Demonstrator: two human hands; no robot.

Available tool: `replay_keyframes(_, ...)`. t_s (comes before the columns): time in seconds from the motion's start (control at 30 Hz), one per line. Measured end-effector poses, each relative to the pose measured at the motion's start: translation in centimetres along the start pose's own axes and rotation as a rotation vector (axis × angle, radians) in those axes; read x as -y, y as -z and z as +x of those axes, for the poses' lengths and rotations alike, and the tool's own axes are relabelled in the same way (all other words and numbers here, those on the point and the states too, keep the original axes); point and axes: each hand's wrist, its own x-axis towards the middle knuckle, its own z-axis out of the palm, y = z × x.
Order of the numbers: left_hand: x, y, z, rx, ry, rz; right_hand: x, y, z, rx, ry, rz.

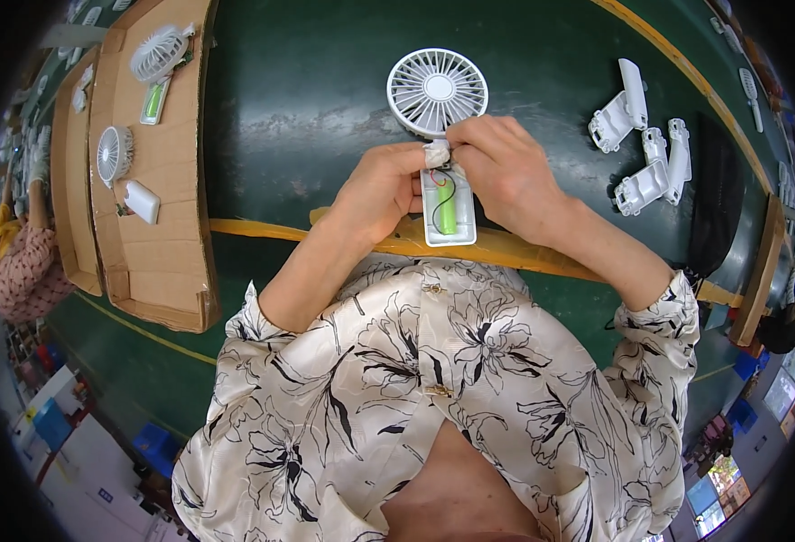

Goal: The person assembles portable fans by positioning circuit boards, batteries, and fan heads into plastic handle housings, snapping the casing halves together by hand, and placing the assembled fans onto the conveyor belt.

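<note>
A white handheld fan (438, 88) lies at the front of the green table, its round grille pointing away from me. Its handle shell (451, 240) is uncovered, so a green battery cell (447, 210) and thin red and black wires show inside. My left hand (381, 188) pinches the neck of the fan from the left, thumb against the white joint below the grille. From the right, my right hand (512, 176) has its fingers closed at the same neck. Whatever small part lies between those right fingertips is hidden.
A cardboard tray (167, 262) at the left holds two more fans, one with its green cell (153, 101) exposed. Several white handle shells (641, 185) lie to the right on the table (307, 81). A yellow strip (271, 229) runs along the front edge. Another person's patterned sleeve (27, 271) is at far left.
</note>
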Motion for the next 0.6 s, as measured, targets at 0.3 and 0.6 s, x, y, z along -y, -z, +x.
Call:
replay_keyframes(0.3,0.5,0.1,0.5,-0.097,-0.174,0.153,0.0,-0.6,-0.5,-0.161,-0.182,-0.005)
replay_keyframes(0.6,-0.5,0.3,0.7,-0.152,-0.239,0.185,2.1,-2.6,-3.0,0.103,0.019,-0.057)
